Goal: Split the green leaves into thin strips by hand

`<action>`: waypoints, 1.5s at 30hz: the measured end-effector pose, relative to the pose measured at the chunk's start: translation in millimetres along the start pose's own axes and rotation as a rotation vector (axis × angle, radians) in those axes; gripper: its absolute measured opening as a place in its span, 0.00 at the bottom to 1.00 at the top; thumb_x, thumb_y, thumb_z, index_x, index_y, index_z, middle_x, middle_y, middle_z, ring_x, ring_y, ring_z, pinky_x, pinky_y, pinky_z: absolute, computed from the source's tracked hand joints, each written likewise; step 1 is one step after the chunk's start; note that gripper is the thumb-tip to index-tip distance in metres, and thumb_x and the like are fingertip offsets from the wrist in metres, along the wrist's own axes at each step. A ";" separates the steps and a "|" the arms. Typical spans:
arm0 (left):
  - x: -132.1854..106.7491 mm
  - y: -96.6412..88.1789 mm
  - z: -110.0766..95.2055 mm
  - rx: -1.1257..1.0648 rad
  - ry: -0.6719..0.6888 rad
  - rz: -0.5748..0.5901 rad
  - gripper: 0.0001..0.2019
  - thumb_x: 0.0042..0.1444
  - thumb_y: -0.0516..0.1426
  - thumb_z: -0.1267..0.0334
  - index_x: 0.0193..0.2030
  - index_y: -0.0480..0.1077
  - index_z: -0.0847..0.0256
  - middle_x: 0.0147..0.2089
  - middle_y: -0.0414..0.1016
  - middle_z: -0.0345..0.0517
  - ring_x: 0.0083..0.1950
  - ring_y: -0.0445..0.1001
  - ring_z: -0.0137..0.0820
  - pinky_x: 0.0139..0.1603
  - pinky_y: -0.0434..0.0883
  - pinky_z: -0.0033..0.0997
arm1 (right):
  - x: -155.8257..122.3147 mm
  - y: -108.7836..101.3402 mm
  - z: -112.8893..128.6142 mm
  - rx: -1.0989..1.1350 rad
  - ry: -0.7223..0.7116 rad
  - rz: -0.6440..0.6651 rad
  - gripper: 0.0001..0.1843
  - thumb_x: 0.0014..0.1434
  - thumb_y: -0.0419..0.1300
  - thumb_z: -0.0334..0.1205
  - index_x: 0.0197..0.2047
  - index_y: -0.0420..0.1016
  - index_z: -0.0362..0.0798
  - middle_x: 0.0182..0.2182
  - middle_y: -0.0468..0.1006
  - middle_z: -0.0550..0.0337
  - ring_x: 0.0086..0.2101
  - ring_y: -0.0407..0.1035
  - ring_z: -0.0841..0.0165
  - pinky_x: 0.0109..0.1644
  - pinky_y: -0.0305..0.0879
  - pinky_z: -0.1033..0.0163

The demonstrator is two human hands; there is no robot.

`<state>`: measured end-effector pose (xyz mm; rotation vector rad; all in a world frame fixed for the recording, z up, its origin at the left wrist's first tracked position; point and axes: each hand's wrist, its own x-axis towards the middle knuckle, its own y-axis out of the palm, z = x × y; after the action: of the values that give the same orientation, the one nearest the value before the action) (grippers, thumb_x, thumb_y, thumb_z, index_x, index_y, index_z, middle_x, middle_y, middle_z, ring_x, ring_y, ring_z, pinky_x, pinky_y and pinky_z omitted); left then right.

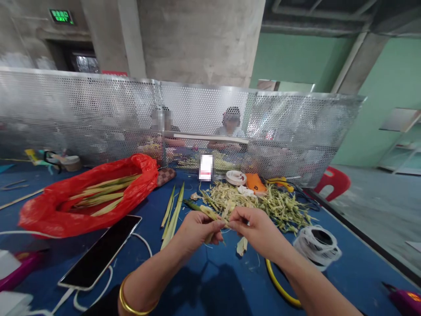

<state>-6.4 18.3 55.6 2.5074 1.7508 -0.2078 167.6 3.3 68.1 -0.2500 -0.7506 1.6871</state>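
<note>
My left hand (pixel 204 229) is closed on a pale green leaf strip (pixel 209 212) whose dark green tip sticks out to the upper left. Thumb and finger of my right hand (pixel 249 224) are pinched at the strip's right end, right beside the left fingertips. What exactly lies between the right fingers is too small to make out. Behind both hands spreads a heap of shredded plant trimmings (pixel 279 206). Several long leaf blades (pixel 175 215) lie flat on the blue table (pixel 204 289), left of my left hand. A small pale scrap (pixel 241 246) rests below my right hand.
At left is a red plastic bag (pixel 42 210) holding leaves, with a phone (pixel 101 252) and white cable before it. A tape roll (pixel 236 177), an orange packet (pixel 255 183) and a white spool (pixel 317 247) stand right. A perforated metal screen (pixel 204 105) borders the back; people sit beyond.
</note>
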 end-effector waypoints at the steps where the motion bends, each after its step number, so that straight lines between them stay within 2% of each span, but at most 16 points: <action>1: -0.1 -0.4 -1.3 -0.005 -0.005 0.017 0.16 0.41 0.64 0.52 0.22 0.72 0.67 0.18 0.71 0.42 0.20 0.66 0.24 0.26 0.62 0.26 | -0.6 -1.9 0.3 -0.011 -0.013 -0.004 0.10 0.54 0.56 0.37 0.22 0.64 0.48 0.18 0.64 0.67 0.22 0.58 0.72 0.26 0.52 0.67; 7: -0.6 -7.4 -3.1 -0.064 0.000 0.114 0.17 0.41 0.65 0.53 0.32 0.75 0.66 0.23 0.76 0.44 0.25 0.72 0.28 0.31 0.68 0.28 | -2.8 -8.8 1.3 -0.115 -0.058 -0.026 0.09 0.54 0.56 0.36 0.22 0.66 0.49 0.18 0.67 0.66 0.22 0.59 0.72 0.27 0.52 0.67; 12: -0.5 -10.1 0.7 -0.062 -0.023 0.104 0.20 0.48 0.60 0.48 0.31 0.75 0.67 0.29 0.78 0.50 0.29 0.74 0.29 0.33 0.68 0.28 | 1.6 -8.4 -3.3 -0.079 -0.016 -0.060 0.13 0.56 0.55 0.41 0.21 0.68 0.48 0.17 0.67 0.64 0.22 0.58 0.72 0.26 0.52 0.67; 15: -0.3 -6.9 4.5 -0.085 -0.060 0.099 0.19 0.45 0.62 0.50 0.36 0.75 0.66 0.28 0.78 0.47 0.28 0.74 0.29 0.34 0.68 0.28 | 6.6 -2.6 -6.2 0.056 0.038 -0.101 0.12 0.56 0.55 0.44 0.25 0.71 0.48 0.20 0.69 0.63 0.24 0.62 0.71 0.29 0.57 0.66; 18: -0.6 -2.5 7.6 -0.111 -0.082 0.088 0.20 0.44 0.64 0.52 0.40 0.74 0.66 0.27 0.77 0.45 0.28 0.74 0.28 0.33 0.67 0.28 | 10.1 5.9 -7.5 0.319 0.120 -0.101 0.08 0.51 0.59 0.42 0.32 0.72 0.46 0.23 0.71 0.63 0.27 0.66 0.69 0.33 0.62 0.65; 21: -0.3 0.3 9.2 -0.138 -0.099 0.049 0.19 0.43 0.64 0.54 0.38 0.74 0.67 0.26 0.77 0.45 0.27 0.73 0.27 0.32 0.67 0.27 | 11.2 13.4 -7.9 0.485 0.157 -0.148 0.06 0.48 0.61 0.39 0.28 0.71 0.45 0.21 0.71 0.64 0.26 0.66 0.70 0.34 0.63 0.65; 24: 1.7 1.4 10.6 -0.149 -0.133 0.008 0.19 0.40 0.65 0.55 0.35 0.74 0.68 0.25 0.76 0.45 0.25 0.71 0.26 0.31 0.66 0.27 | 11.3 16.4 -9.4 0.443 0.135 -0.191 0.06 0.47 0.61 0.39 0.25 0.70 0.46 0.19 0.69 0.65 0.23 0.64 0.71 0.30 0.61 0.66; 26: 2.8 2.3 11.4 -0.142 -0.143 -0.016 0.18 0.39 0.65 0.55 0.34 0.75 0.67 0.23 0.76 0.44 0.24 0.71 0.27 0.30 0.66 0.27 | 11.7 15.5 -11.1 0.369 0.113 -0.191 0.06 0.48 0.60 0.39 0.26 0.70 0.46 0.20 0.70 0.64 0.23 0.64 0.71 0.29 0.61 0.66; 29: 2.4 5.2 11.5 -0.113 -0.110 -0.034 0.14 0.38 0.64 0.57 0.29 0.74 0.66 0.21 0.74 0.42 0.23 0.69 0.26 0.29 0.66 0.27 | 12.5 13.4 -12.9 0.174 0.034 -0.253 0.08 0.50 0.59 0.39 0.34 0.74 0.46 0.27 0.74 0.60 0.30 0.68 0.68 0.35 0.62 0.64; 31: 0.5 7.8 10.8 -0.074 -0.081 -0.017 0.10 0.39 0.63 0.59 0.25 0.74 0.66 0.19 0.73 0.41 0.22 0.68 0.26 0.29 0.65 0.27 | 12.5 14.2 -12.6 0.064 -0.012 -0.217 0.08 0.50 0.60 0.39 0.35 0.76 0.49 0.31 0.76 0.59 0.34 0.69 0.66 0.39 0.62 0.63; 34: -2.8 11.5 9.4 -0.006 -0.075 0.006 0.06 0.40 0.61 0.63 0.21 0.73 0.65 0.18 0.71 0.40 0.22 0.67 0.25 0.29 0.65 0.27 | 11.0 20.1 -10.0 0.085 0.007 -0.104 0.02 0.49 0.62 0.37 0.27 0.76 0.49 0.27 0.76 0.62 0.31 0.69 0.67 0.36 0.62 0.64; 37: -5.1 13.4 6.9 0.034 -0.093 0.000 0.06 0.39 0.59 0.65 0.22 0.74 0.65 0.17 0.70 0.39 0.21 0.66 0.25 0.29 0.64 0.27 | 8.0 27.5 -6.2 0.121 -0.021 -0.180 0.05 0.47 0.62 0.34 0.21 0.73 0.48 0.23 0.73 0.64 0.28 0.67 0.69 0.33 0.60 0.66; 41: -5.8 13.0 3.7 0.005 -0.086 0.089 0.09 0.37 0.56 0.71 0.26 0.76 0.66 0.17 0.70 0.38 0.21 0.65 0.24 0.27 0.62 0.25 | 4.8 35.5 -4.0 0.095 -0.047 -0.284 0.08 0.47 0.61 0.31 0.19 0.70 0.48 0.21 0.71 0.64 0.26 0.65 0.71 0.31 0.58 0.66; 45: -3.2 11.3 8.9 -0.041 -0.115 0.116 0.06 0.40 0.59 0.68 0.26 0.76 0.66 0.17 0.71 0.38 0.20 0.65 0.24 0.25 0.61 0.24 | 6.8 36.3 -6.0 0.089 -0.056 -0.270 0.08 0.49 0.59 0.32 0.21 0.72 0.49 0.22 0.72 0.63 0.27 0.67 0.69 0.32 0.60 0.66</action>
<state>2.6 10.2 47.1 2.5046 1.5466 -0.2990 140.1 8.9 43.4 -0.0370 -0.7151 1.4713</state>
